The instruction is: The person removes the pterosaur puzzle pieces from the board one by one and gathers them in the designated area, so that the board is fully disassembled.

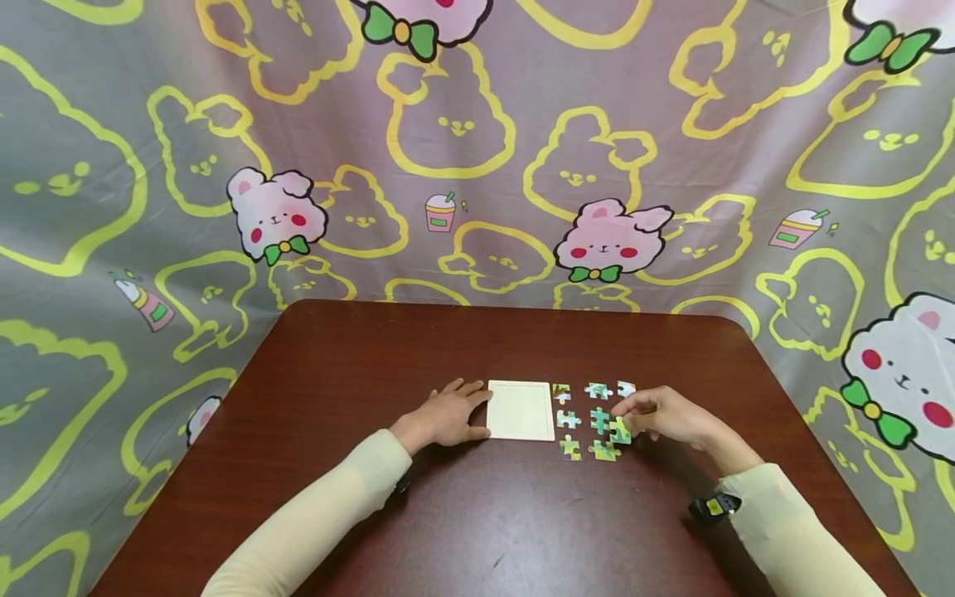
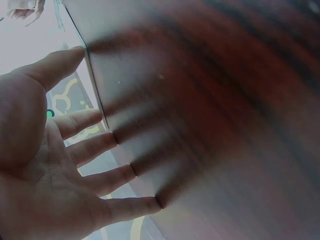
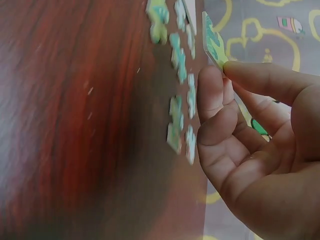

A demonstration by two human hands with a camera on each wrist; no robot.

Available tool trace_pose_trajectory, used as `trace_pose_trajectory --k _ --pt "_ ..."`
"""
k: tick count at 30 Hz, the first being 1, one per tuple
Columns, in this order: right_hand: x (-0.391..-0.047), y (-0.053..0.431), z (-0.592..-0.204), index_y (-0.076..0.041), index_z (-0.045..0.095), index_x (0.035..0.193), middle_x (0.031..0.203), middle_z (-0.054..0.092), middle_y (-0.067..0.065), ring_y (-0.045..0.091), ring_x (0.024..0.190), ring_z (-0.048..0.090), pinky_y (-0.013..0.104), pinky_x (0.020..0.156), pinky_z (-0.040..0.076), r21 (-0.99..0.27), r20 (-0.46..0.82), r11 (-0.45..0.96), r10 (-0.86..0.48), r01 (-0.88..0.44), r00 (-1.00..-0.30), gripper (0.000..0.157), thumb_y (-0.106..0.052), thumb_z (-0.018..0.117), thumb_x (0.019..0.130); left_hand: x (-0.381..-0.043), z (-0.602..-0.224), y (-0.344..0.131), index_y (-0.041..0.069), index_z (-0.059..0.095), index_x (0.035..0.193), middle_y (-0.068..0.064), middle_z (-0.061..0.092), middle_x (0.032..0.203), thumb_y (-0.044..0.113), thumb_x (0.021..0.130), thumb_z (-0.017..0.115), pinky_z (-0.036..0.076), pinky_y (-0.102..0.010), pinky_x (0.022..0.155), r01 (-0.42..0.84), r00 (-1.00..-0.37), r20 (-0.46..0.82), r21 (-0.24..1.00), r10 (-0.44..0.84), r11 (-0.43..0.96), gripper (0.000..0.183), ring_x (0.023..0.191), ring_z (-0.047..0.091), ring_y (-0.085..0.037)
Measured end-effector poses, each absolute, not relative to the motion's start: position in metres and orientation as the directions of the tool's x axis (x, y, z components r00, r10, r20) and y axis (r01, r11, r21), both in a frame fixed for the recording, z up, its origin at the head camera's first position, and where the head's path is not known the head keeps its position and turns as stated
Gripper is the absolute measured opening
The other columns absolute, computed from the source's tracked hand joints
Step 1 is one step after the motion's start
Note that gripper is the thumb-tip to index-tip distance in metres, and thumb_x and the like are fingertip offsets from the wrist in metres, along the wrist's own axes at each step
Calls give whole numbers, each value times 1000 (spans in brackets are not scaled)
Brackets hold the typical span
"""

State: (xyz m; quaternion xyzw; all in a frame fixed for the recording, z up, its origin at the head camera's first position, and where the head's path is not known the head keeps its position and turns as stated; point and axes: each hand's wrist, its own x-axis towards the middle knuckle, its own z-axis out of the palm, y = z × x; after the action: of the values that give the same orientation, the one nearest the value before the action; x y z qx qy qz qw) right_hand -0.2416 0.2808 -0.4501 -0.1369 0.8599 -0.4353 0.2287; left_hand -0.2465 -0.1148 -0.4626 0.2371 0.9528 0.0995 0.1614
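Observation:
My right hand [image 1: 667, 417] pinches a green-and-yellow jigsaw piece [image 3: 214, 41] between thumb and fingers, lifted off the table in the right wrist view. Around it lie several loose pieces, such as a yellow-green one [image 1: 605, 450], a teal one [image 1: 599, 419] and a pale blue one [image 1: 568, 419]. To their left is a square cream puzzle tray [image 1: 520, 410] with a raised rim and no pieces inside. My left hand [image 1: 450, 412] has its fingers spread, thumb and fingertips touching the tray's left side. In the left wrist view its fingers [image 2: 100, 179] reach down to the tabletop.
A dark red-brown wooden table [image 1: 418, 514] lies beneath everything. Behind and beside it hangs a grey curtain [image 1: 477, 108] with rabbit and drink-cup prints. Near the right sleeve is a black wrist strap [image 1: 715, 507].

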Motion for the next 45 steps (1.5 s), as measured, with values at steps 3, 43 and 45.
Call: trace_pose_trajectory --k 3,43,45 --pt "-241 289 -452 -1 69 118 95 70 14 25 82 65 34 60 52 -810 -269 585 -435 -42 -859 25 -12 65 96 -247 -462 -115 23 35 156 -5 26 166 52 96 60 31 -68 113 421 -835 -260 267 486 867 72 153 22 -39" --pt "-232 296 -465 -4 72 109 87 70 9 19 74 62 28 53 46 -767 -302 641 -391 -22 -869 18 -9 65 93 -245 -460 -117 24 35 156 -4 27 166 53 96 60 32 -66 113 423 -837 -260 253 482 870 72 153 23 -38" --pt "-233 296 -464 -4 72 107 86 70 9 18 74 61 28 53 45 -764 -300 644 -390 -25 -871 17 -11 66 93 -244 -461 -118 23 36 156 -5 28 165 52 96 60 33 -65 113 428 -837 -254 248 485 869 72 153 24 -37"
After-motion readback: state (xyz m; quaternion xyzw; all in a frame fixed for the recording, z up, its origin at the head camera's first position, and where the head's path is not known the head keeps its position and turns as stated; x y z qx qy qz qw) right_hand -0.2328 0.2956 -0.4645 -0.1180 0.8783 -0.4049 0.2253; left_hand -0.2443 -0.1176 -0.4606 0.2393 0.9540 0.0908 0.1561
